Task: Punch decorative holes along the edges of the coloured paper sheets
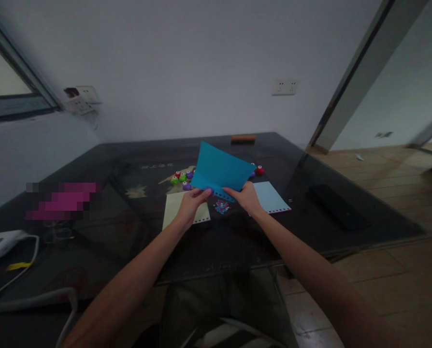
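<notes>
A blue sheet of paper (221, 166) with punched holes along its lower edge is held up above the table. My left hand (194, 202) is closed at its lower left corner, with a small purple thing (209, 190) at the fingertips. My right hand (245, 197) grips the lower right part of the sheet. Beneath the sheet lies a small pile of red, blue and white bits (222, 207). A pale yellow sheet (172, 208) lies under my left hand and a light blue sheet (272, 197) beside my right.
Behind the hands are several colourful round pieces (183, 177). On the dark table (208, 251) lie a brown block (243, 139) at the back, a black case (337, 205) at right, and glasses (58, 234) and a white device (2, 243) at left.
</notes>
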A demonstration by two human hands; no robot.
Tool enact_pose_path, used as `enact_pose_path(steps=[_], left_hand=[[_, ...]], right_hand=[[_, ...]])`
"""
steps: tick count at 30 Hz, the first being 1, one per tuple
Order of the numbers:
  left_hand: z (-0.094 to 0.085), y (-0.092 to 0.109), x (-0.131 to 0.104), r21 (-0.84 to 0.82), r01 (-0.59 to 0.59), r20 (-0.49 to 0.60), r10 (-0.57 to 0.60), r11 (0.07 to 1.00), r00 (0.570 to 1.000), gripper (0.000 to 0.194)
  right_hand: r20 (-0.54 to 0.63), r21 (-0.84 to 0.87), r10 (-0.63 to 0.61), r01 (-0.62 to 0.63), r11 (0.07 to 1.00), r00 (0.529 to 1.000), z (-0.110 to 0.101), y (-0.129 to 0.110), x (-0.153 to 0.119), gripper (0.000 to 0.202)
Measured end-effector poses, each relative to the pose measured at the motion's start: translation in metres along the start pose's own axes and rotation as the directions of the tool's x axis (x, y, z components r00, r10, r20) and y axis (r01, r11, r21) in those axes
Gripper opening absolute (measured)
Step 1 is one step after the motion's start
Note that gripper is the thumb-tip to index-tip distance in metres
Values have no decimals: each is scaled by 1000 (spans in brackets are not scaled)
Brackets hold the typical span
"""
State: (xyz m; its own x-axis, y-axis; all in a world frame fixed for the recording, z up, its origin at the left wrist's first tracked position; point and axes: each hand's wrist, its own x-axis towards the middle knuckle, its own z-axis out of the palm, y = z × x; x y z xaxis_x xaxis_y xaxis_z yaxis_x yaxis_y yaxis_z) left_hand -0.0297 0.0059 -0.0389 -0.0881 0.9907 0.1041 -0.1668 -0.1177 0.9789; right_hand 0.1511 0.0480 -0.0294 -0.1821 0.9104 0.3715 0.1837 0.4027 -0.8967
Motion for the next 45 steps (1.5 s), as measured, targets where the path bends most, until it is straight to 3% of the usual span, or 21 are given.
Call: enact_pose_path(steps=[21, 45], left_hand=[[-1, 0, 1, 43, -20, -38, 22, 999, 999, 24], [-1, -4, 4, -20, -63, -17, 63, 998, 998, 22]], right_hand=[[-5, 2, -2, 2, 1000, 1000, 1, -3, 0, 30], [-17, -30, -11, 11, 999, 1000, 1, -5, 0, 26]])
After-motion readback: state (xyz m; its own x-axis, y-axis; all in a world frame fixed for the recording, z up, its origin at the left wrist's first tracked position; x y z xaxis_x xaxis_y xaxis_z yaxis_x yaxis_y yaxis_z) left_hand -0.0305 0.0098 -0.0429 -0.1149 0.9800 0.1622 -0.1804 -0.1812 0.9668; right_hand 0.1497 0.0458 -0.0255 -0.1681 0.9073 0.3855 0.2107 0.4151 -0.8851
